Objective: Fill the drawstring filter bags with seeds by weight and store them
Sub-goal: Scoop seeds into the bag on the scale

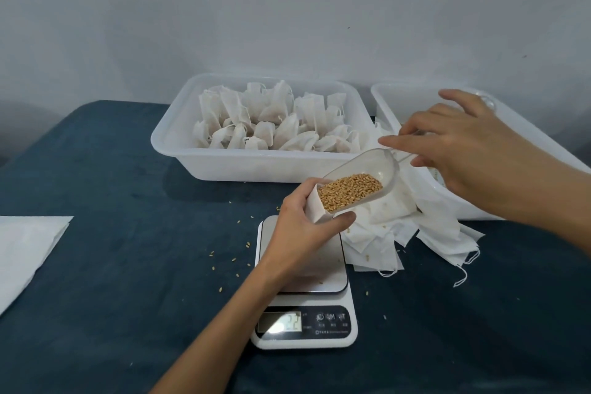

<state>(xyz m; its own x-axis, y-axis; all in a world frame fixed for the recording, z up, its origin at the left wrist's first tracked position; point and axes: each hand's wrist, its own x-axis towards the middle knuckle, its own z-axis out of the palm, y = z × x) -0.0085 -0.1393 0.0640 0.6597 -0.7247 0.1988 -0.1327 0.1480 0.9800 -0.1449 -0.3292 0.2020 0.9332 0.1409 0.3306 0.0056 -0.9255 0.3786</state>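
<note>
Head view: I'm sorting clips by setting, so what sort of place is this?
Probably a home or small workshop packing station, not a factory: a cloth-covered table against a bare wall, a kitchen scale, and a plastic tub of filled filter bags.

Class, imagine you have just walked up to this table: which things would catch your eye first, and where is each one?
At the centre, a clear scoop heaped with golden seeds tips into a small white bag that the left hand holds above the scale; the right hand pinches the scoop's handle. Behind them, a white tub is piled with filled bags, and empty bags lie heaped to the right.
</note>
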